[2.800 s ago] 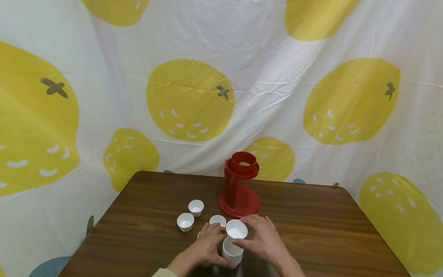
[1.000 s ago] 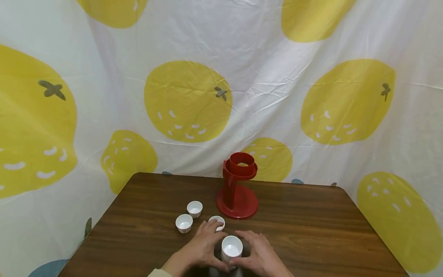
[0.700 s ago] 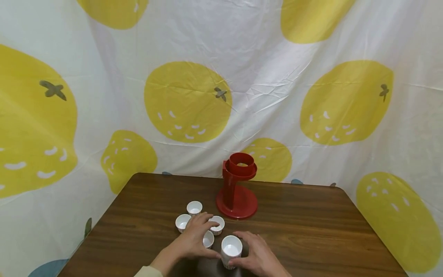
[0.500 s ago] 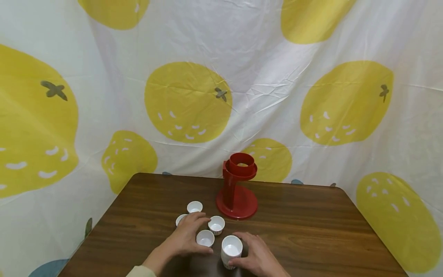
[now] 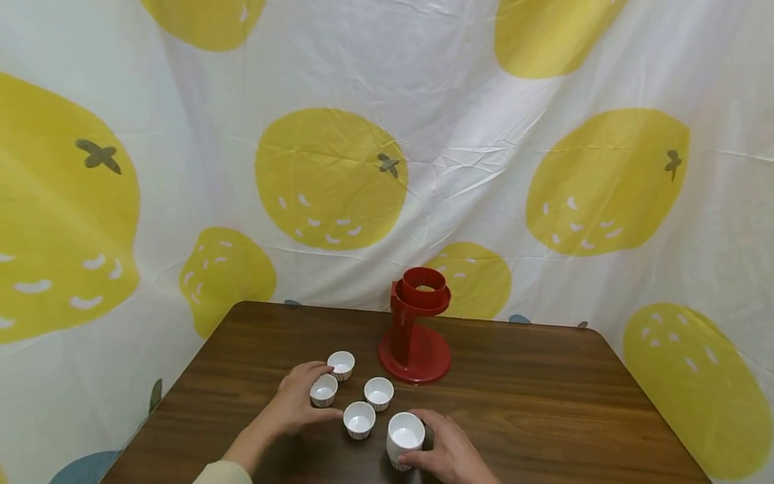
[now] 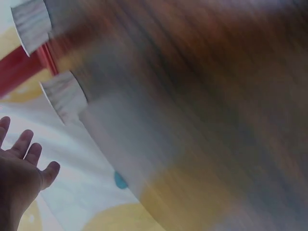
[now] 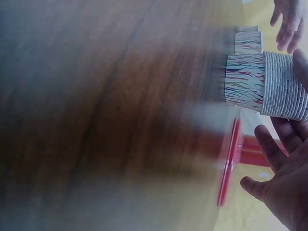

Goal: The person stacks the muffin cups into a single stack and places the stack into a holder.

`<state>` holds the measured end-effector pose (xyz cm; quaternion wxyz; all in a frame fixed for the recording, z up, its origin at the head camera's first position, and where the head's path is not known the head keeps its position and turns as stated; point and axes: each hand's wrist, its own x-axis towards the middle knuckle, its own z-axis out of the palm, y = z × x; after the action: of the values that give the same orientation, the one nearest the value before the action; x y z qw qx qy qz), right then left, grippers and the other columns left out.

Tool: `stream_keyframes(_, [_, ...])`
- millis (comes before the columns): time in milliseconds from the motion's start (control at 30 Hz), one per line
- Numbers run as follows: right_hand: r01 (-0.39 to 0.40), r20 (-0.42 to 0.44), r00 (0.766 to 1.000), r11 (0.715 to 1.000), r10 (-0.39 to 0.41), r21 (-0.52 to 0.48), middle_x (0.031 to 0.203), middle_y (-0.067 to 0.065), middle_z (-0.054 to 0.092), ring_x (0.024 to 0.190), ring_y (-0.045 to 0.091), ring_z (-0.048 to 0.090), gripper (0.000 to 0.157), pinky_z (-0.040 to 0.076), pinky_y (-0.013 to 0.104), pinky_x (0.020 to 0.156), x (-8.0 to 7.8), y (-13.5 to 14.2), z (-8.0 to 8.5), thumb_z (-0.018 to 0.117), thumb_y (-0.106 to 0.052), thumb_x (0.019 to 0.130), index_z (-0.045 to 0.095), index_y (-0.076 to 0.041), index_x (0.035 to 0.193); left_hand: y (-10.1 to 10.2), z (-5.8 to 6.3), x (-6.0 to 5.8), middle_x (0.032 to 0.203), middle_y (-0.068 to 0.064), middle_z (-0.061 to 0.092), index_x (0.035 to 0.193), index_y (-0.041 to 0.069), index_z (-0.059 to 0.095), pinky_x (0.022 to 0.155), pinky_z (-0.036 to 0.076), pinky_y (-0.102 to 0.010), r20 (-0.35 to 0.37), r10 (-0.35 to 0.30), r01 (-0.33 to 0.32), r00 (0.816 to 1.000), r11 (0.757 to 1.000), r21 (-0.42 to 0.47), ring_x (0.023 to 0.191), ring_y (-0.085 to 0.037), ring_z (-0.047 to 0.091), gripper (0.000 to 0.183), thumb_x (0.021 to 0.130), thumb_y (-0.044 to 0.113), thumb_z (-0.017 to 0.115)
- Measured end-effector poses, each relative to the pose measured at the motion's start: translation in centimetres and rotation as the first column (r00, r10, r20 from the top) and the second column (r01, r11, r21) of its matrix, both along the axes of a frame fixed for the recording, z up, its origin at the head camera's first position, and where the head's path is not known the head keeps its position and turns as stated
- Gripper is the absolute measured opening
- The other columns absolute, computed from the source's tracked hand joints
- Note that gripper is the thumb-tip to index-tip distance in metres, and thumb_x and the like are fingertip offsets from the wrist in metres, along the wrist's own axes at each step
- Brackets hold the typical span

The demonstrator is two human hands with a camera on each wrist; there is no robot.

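My right hand (image 5: 449,449) grips a stack of nested white paper baking cups (image 5: 404,440), thumb on the near side and a finger behind. In the right wrist view, the stack (image 7: 281,86) shows many close rims above one wavy-striped cup wall, standing upright on the table. Single cups stand left of it: a front one (image 5: 359,421), one behind it (image 5: 379,394), a left one (image 5: 324,391) and a back left one (image 5: 341,365). Around the left cup, my left hand (image 5: 294,401) hovers with fingers spread. The left wrist view shows that hand (image 6: 21,168) holding nothing, apart from the cups.
A red stand (image 5: 417,336) with a round base and a ring-shaped top is behind the cups. The brown wooden table (image 5: 544,396) extends to both sides. A white curtain (image 5: 459,168) with yellow lemons hangs behind its back edge.
Earlier my right hand held a cup above the stack; that cup now sits in it. My left hand has left the stack and moved left, uncovering the front cup.
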<state>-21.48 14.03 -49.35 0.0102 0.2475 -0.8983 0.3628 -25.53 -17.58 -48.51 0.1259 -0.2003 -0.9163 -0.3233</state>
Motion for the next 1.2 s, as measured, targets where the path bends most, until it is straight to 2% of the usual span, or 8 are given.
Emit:
stream_keyframes(133, [0.006, 0.001, 1.0, 1.0, -0.006, -0.013, 0.117, 0.0, 0.066, 0.108, 0.022, 0.059, 0.067, 0.048, 0.046, 0.091, 0.1, 0.0, -0.1, 0.085, -0.044, 0.073, 0.063, -0.009, 0.126, -1.1, -0.3, -0.5, 0.134, -0.018, 0.055, 0.129, 0.004, 0.06, 0.101, 0.032, -0.067, 0.041, 0.05, -0.051, 0.998, 0.998, 0.024, 0.127, -0.043, 0.045, 0.079, 0.067, 0.045, 0.089])
stream_keyframes(433, [-0.007, -0.025, 1.0, 0.998, 0.005, -0.062, 0.115, 0.0, 0.067, 0.105, 0.016, 0.06, 0.064, 0.049, 0.038, 0.091, 0.0, 0.1, -0.6, 0.085, -0.041, 0.074, 0.063, -0.008, 0.125, -2.2, -1.7, -1.8, 0.129, -0.019, 0.058, 0.131, 0.001, 0.058, 0.1, 0.036, -0.064, 0.123, 0.119, -0.12, 0.985, 0.993, 0.003, 0.123, -0.043, 0.048, 0.08, 0.069, 0.039, 0.09])
stream_keyframes(567, [-0.028, -0.045, 0.999, 0.996, 0.025, -0.08, 0.11, -0.004, 0.068, 0.103, 0.013, 0.061, 0.059, 0.049, 0.04, 0.091, -0.2, 0.2, -1.1, 0.086, -0.04, 0.073, 0.066, -0.011, 0.121, -2.3, -2.1, -2.3, 0.131, -0.022, 0.056, 0.133, -0.001, 0.056, 0.101, 0.035, -0.064, 0.173, 0.129, -0.132, 0.976, 0.991, 0.004, 0.123, -0.044, 0.047, 0.083, 0.069, 0.04, 0.089])
stream_keyframes(700, [-0.054, -0.07, 0.996, 0.997, 0.05, -0.048, 0.104, -0.01, 0.068, 0.097, 0.008, 0.061, 0.053, 0.049, 0.04, 0.088, -0.2, 0.5, -1.8, 0.088, -0.039, 0.072, 0.069, -0.015, 0.115, -2.2, -2.4, -2.7, 0.131, -0.022, 0.056, 0.133, -0.002, 0.056, 0.101, 0.036, -0.062, 0.205, 0.137, -0.139, 0.969, 0.99, -0.006, 0.123, -0.044, 0.048, 0.083, 0.069, 0.038, 0.09])
stream_keyframes(800, [-0.061, -0.095, 0.994, 0.998, 0.06, -0.009, 0.102, -0.011, 0.066, 0.094, 0.008, 0.061, 0.055, 0.05, 0.037, 0.084, -0.2, 0.6, -1.9, 0.088, -0.042, 0.071, 0.069, -0.016, 0.115, -2.3, -2.6, -2.8, 0.13, -0.022, 0.057, 0.132, -0.002, 0.056, 0.1, 0.038, -0.061, 0.211, 0.145, -0.145, 0.967, 0.989, -0.017, 0.121, -0.043, 0.049, 0.083, 0.068, 0.037, 0.09])
stream_keyframes(933, [-0.062, -0.033, 0.998, 0.997, 0.061, -0.036, 0.108, -0.012, 0.064, 0.099, 0.008, 0.059, 0.064, 0.05, 0.037, 0.088, -0.3, 0.2, -1.2, 0.087, -0.047, 0.07, 0.065, -0.018, 0.122, -2.3, -2.8, -2.9, 0.13, -0.023, 0.057, 0.132, -0.003, 0.056, 0.101, 0.038, -0.06, 0.213, 0.148, -0.146, 0.966, 0.989, -0.023, 0.121, -0.043, 0.049, 0.083, 0.068, 0.037, 0.09])
stream_keyframes(1033, [-0.053, 0.024, 0.998, 0.996, 0.055, -0.073, 0.11, -0.012, 0.064, 0.101, 0.007, 0.059, 0.065, 0.05, 0.035, 0.09, -0.3, 0.0, -0.7, 0.086, -0.046, 0.071, 0.063, -0.017, 0.125, -2.2, -2.7, -2.9, 0.129, -0.022, 0.057, 0.132, -0.002, 0.056, 0.101, 0.038, -0.06, 0.218, 0.141, -0.139, 0.966, 0.99, -0.022, 0.121, -0.043, 0.049, 0.083, 0.069, 0.038, 0.09])
stream_keyframes(1200, [-0.056, -0.007, 0.998, 0.995, 0.056, -0.079, 0.106, -0.01, 0.066, 0.097, 0.007, 0.06, 0.058, 0.051, 0.033, 0.088, -0.5, -0.1, -0.5, 0.087, -0.04, 0.073, 0.066, -0.014, 0.12, -2.1, -2.9, -2.8, 0.126, -0.02, 0.06, 0.13, -0.002, 0.058, 0.099, 0.039, -0.06, 0.214, 0.13, -0.131, 0.968, 0.991, -0.009, 0.118, -0.041, 0.051, 0.08, 0.068, 0.036, 0.091])
